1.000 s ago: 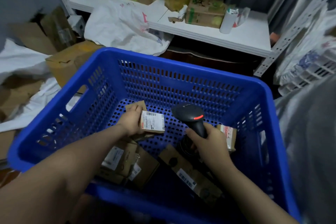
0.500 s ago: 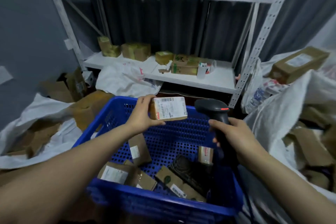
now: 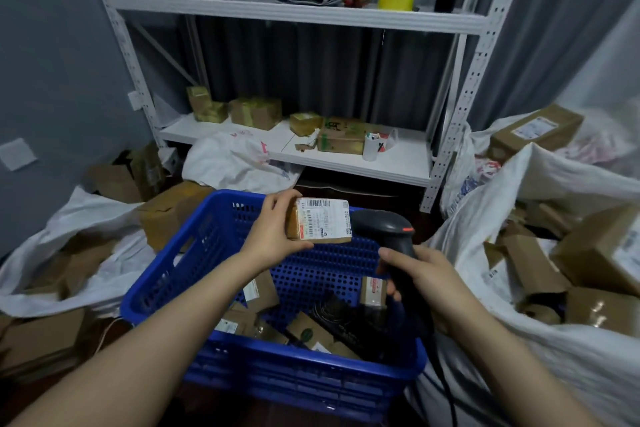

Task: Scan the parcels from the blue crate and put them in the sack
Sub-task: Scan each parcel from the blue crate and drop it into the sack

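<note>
My left hand [image 3: 273, 236] grips a small cardboard parcel [image 3: 320, 220] above the blue crate [image 3: 166, 284], its white barcode label turned toward me. My right hand [image 3: 419, 274] grips the handle of a black barcode scanner [image 3: 384, 229], whose head with a red light sits just right of the parcel. Several more small parcels [image 3: 259, 293] lie on the crate's floor. A large white sack [image 3: 519, 204] stands open on the right, holding several brown boxes.
A white metal shelf rack [image 3: 346, 163] stands behind the crate with boxes, a white cup and yellow tape rolls on it. Another white sack [image 3: 86, 218] with cardboard lies at the left. The scanner's cable hangs down at the crate's right corner.
My left hand lifted the parcel out of the crate and turned its label up. My right hand raised the scanner beside it. My head tilted up, bringing the shelves and sacks into view.
</note>
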